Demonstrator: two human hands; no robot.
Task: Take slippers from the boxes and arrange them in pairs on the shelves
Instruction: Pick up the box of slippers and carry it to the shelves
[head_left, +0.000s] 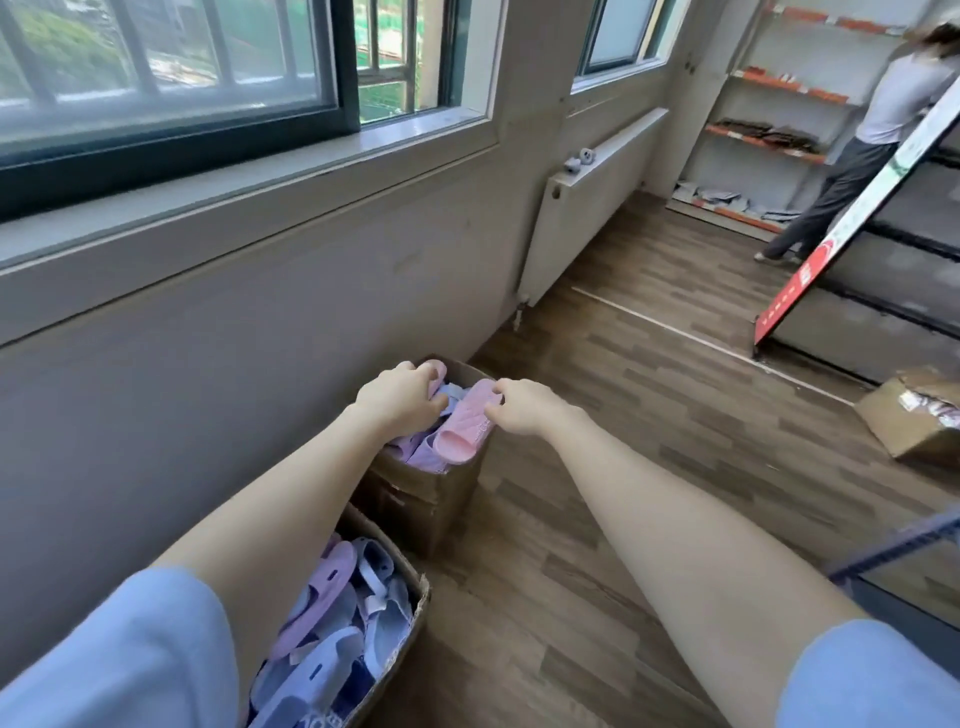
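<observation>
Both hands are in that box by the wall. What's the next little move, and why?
Probably lift the pink slipper up out of the cardboard box: the right hand pinches its edge, it lies on top of the pile, and the left hand grips a second pink slipper beside it.

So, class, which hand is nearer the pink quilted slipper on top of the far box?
Right. The right hand pinches the pink slipper at its far end; the left hand grips another slipper to its left.

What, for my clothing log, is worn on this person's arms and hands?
Short light blue fabric sleeves cover both upper arms: left sleeve, right sleeve. Forearms are uncovered. The left hand and right hand show no gloves, rings or watch.
</observation>
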